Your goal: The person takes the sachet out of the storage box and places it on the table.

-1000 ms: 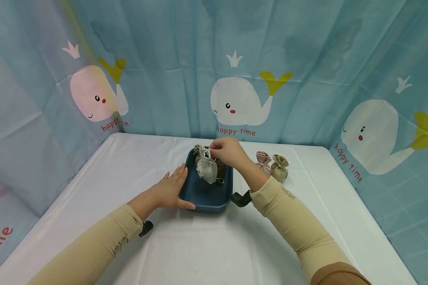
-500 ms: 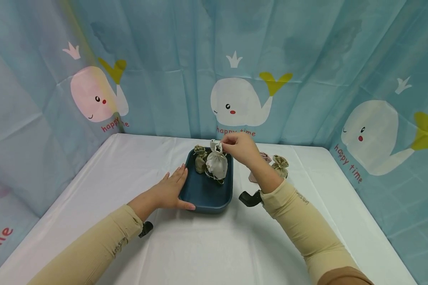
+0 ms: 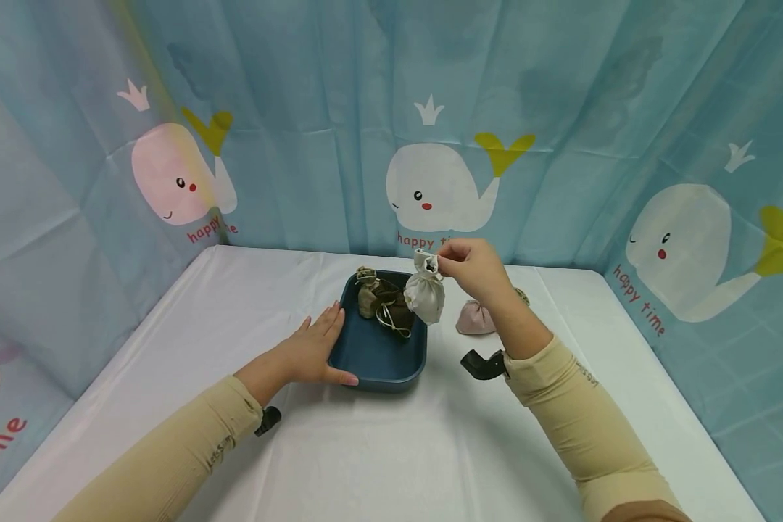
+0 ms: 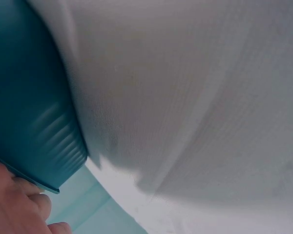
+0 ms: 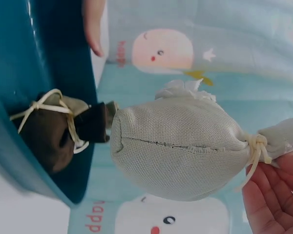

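Observation:
My right hand (image 3: 476, 270) pinches the gathered neck of a white drawstring pouch (image 3: 425, 296), which hangs above the right rim of a dark blue basin (image 3: 373, 362). In the right wrist view the white pouch (image 5: 180, 148) shows a stitched seam and a cream tie. My left hand (image 3: 305, 351) rests with straight fingers along the basin's left side, thumb at its near corner. Inside the basin's far half lie an olive pouch (image 3: 367, 299) and a dark brown pouch (image 3: 401, 316). The left wrist view shows the basin's outer wall (image 4: 39, 107) and part of the left hand.
On the white-clothed table (image 3: 365, 449), right of the basin, sits a pink pouch (image 3: 475, 319). Another olive pouch (image 3: 522, 296) is mostly hidden behind the right forearm. A blue whale-print curtain (image 3: 287, 181) rises along the back and sides.
The right hand has lifted the white pouch from over the middle of the basin and carried it rightward to the rim, uncovering the dark brown pouch. The left hand has stayed in place.

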